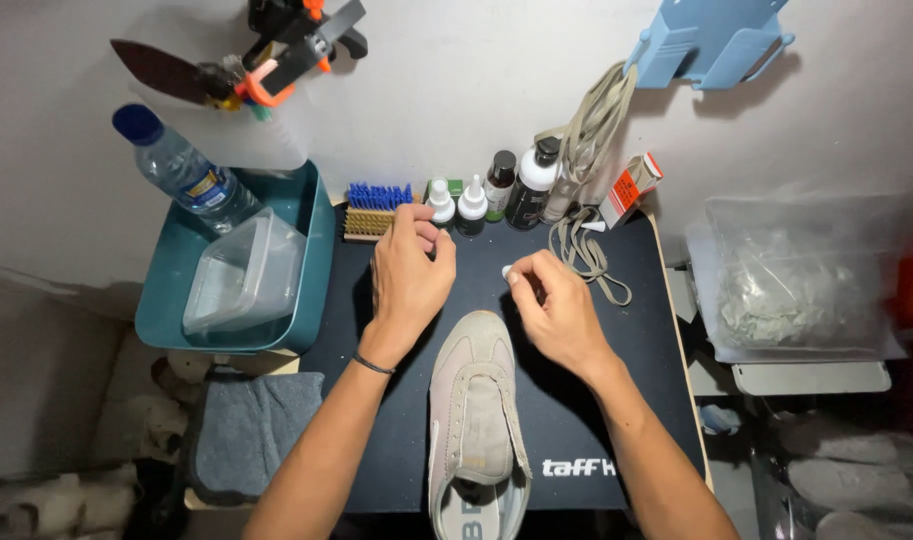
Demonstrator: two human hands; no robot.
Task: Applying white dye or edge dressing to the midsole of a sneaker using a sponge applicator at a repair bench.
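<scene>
Left hand [408, 275] pinching small dropper bottle [439, 200], frame centre-top; right hand [556, 305] pinching white cap [507, 271]. Keep bottle upright above laceless shoe [473, 420].

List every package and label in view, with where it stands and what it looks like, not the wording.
Small carton: leaning on the wall at the mat's back right corner, white and orange-red.
Water bottle: lying tilted in the teal tray, clear with a blue cap and a coloured label band.
Dark bottles: back edge of the mat, two with light labels.
White dropper bottles: behind the left hand.
</scene>
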